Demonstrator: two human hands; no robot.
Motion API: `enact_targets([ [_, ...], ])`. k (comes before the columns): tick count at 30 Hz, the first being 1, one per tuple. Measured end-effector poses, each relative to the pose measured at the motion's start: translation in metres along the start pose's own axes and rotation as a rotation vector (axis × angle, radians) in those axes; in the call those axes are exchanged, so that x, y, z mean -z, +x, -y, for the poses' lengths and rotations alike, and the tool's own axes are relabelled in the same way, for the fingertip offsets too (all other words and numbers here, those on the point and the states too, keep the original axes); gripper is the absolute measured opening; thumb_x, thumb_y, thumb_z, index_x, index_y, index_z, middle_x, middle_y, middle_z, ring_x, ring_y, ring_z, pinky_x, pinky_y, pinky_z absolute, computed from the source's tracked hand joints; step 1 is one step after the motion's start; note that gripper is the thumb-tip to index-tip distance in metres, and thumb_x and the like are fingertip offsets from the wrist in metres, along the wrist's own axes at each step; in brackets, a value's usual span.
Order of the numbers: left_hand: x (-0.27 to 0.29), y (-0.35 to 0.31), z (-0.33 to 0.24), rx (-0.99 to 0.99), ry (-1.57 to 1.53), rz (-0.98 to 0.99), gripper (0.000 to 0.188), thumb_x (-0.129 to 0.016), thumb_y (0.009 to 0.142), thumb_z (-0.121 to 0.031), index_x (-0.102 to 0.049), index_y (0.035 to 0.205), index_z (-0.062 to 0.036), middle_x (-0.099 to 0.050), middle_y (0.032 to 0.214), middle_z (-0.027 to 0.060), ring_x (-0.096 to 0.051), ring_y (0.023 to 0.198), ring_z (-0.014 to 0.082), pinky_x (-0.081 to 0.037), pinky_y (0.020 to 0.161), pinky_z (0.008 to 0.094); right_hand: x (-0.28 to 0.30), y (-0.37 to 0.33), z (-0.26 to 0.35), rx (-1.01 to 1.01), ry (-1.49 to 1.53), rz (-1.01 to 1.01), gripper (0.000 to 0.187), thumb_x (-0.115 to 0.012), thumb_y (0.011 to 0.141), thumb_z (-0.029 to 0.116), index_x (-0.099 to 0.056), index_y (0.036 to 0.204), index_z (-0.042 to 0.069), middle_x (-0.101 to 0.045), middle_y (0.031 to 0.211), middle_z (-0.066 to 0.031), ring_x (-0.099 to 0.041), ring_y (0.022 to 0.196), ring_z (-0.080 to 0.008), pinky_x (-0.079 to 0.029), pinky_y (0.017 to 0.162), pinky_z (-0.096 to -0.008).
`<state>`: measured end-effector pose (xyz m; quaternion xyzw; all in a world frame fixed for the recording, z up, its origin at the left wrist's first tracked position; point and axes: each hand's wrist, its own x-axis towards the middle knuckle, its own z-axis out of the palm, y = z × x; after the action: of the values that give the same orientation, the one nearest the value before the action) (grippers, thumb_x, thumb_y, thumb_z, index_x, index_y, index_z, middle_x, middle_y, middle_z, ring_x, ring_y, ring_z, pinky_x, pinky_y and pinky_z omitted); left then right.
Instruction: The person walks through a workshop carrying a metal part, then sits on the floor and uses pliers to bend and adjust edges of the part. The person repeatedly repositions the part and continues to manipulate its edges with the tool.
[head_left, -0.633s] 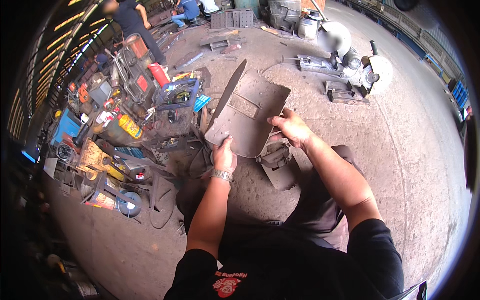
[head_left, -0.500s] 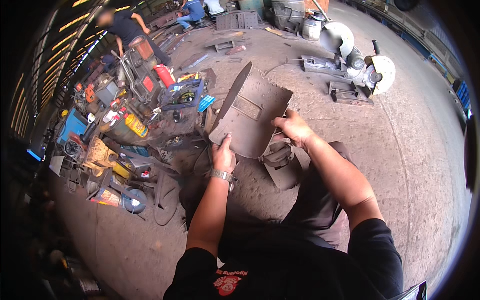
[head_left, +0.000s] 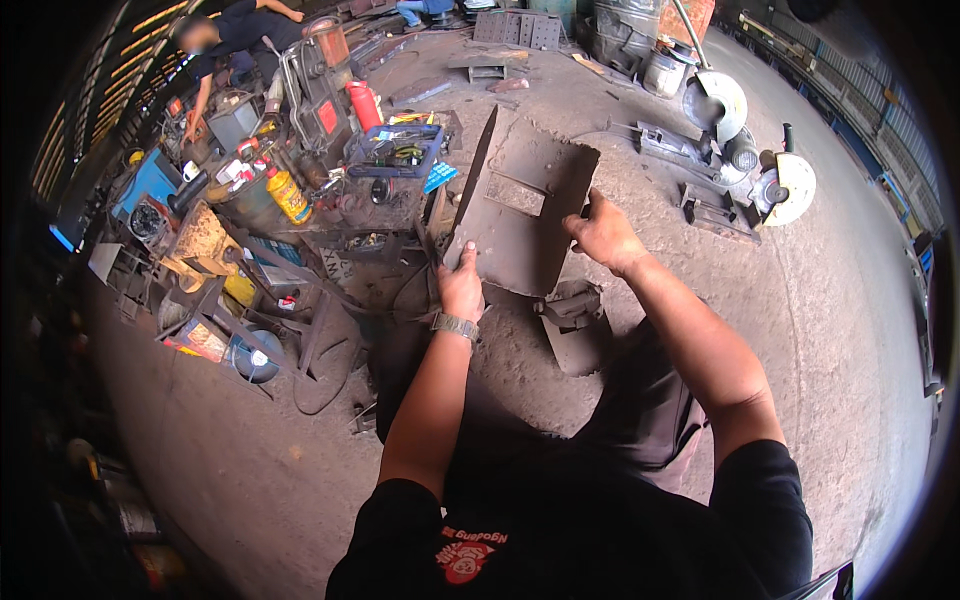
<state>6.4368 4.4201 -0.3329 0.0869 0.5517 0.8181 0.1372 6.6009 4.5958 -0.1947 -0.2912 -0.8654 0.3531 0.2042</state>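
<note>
at frame centre, the bent brown metal sheet (head_left: 520, 246) lies between the left hand (head_left: 461, 291), grasping its lower-left corner, and the right hand (head_left: 609, 238), touching its right edge, the latter's closure not determinable.

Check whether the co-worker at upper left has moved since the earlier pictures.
Yes. Judged against the grey box, the co-worker has bent lower and shifted to the left.
</note>
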Motion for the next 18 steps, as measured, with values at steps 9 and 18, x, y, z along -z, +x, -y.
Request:
enact_targets([
  [9, -0.025, -0.004, -0.015, 0.167, 0.026, 0.042, 0.038, -0.074, 0.094, -0.021, -0.060, 0.124, -0.0018, -0.068, 0.114, 0.0060, -0.064, 0.094, 0.0184, -0.052, 0.070, 0.0338, 0.016, 0.030, -0.003, 0.067, -0.051, -0.011, 0.070, -0.066, 0.085, 0.026, -0.043, 0.140, -0.011, -0.066, 0.113, -0.0301, -0.064, 0.107, -0.0376, -0.050, 0.093, -0.0418],
  [18, -0.026, 0.012, 0.002, 0.146, 0.054, 0.094, 0.027, -0.070, 0.094, -0.011, -0.064, 0.121, -0.0073, -0.067, 0.110, 0.0008, -0.062, 0.092, 0.0136, -0.050, 0.065, 0.0301, 0.021, 0.064, -0.027, 0.127, -0.101, 0.032, 0.065, -0.070, 0.087, 0.021, -0.045, 0.140, -0.007, -0.069, 0.105, -0.0243, -0.071, 0.092, -0.0259, -0.056, 0.079, -0.0358],
])
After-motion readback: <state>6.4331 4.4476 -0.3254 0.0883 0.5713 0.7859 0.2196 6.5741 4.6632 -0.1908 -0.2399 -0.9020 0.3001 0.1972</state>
